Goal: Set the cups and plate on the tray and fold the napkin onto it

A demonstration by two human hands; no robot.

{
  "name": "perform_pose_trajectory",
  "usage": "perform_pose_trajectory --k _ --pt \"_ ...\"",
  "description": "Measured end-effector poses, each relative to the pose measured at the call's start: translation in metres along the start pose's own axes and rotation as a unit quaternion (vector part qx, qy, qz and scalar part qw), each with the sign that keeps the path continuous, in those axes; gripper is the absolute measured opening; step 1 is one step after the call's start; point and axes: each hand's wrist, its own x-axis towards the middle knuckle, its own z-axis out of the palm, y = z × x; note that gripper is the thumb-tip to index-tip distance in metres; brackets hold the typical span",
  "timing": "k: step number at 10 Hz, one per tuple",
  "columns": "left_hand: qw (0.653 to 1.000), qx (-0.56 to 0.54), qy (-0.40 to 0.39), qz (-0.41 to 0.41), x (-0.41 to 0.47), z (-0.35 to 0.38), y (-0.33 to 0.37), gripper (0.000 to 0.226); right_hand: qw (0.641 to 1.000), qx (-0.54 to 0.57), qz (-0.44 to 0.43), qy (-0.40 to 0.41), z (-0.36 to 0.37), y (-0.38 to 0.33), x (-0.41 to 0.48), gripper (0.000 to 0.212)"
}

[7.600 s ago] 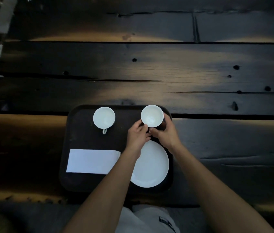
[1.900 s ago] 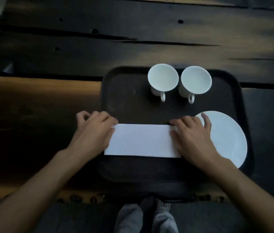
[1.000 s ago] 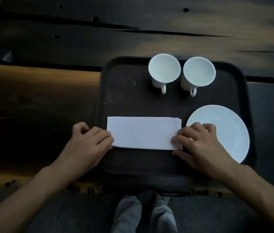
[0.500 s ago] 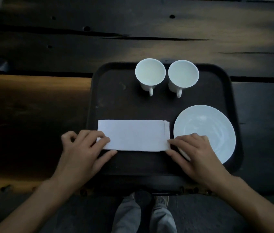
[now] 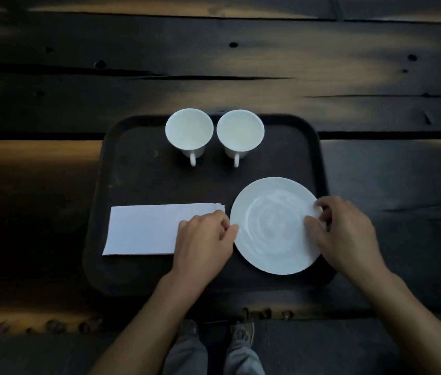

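The desk [image 5: 241,63] was made of broad, dark wooden planks with knot holes and long cracks between the boards. Dim, warm light lay in patches across the far planks and along the near left edge. The room around it was too dark to make out.

A dark tray [image 5: 138,169] with rounded corners sat on the desk's near side. At the tray's far edge stood the left cup [image 5: 188,129] and the right cup [image 5: 240,131], both white and upright, just beside each other, handles turned toward the person. The white plate [image 5: 273,226] lay flat in the tray's near right part. The folded napkin [image 5: 143,228] lay flat to its left, its right end just beside the plate's rim.

The right hand [image 5: 346,234] held the plate's right rim in a narrow grip, thumb on top and fingers curled over the edge. The left hand [image 5: 203,239] rested over the napkin's right end with its fingers curled and its thumb tip at the plate's left rim. I could not tell whether that grip actually held the rim.

Below the desk's near edge showed grey trouser legs [image 5: 187,355] and two shoes [image 5: 242,331] on a dark floor [image 5: 322,347].
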Motion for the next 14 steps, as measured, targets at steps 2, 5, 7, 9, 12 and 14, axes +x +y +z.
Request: perform_pose_trajectory --k 2,5,7,9,12,14 --pt "0.998 -0.029 0.000 -0.056 0.004 0.003 0.002 0.023 1.000 0.000 0.010 0.002 0.003 0.018 0.012 0.023" --pt "0.994 -0.046 -0.021 -0.098 -0.004 -0.001 0.005 0.024 0.999 0.029 -0.045 0.000 0.001 0.008 0.044 0.013" --pt "0.994 -0.056 -0.008 -0.097 0.006 -0.003 0.004 0.023 0.999 0.022 -0.046 0.018 -0.003 0.015 0.033 0.016" --pt "0.993 -0.065 0.010 -0.096 0.035 -0.005 0.003 0.023 0.999 0.026 0.019 -0.007 0.002 0.029 -0.002 0.022" --pt "0.993 -0.086 0.016 -0.078 0.033 0.001 -0.005 0.021 0.998 0.053 0.026 0.003 0.004 0.029 -0.006 0.017" --pt "0.994 -0.061 0.078 -0.040 0.015 -0.016 0.008 0.033 0.993 0.101 0.024 0.052 -0.011 0.017 -0.015 0.022"
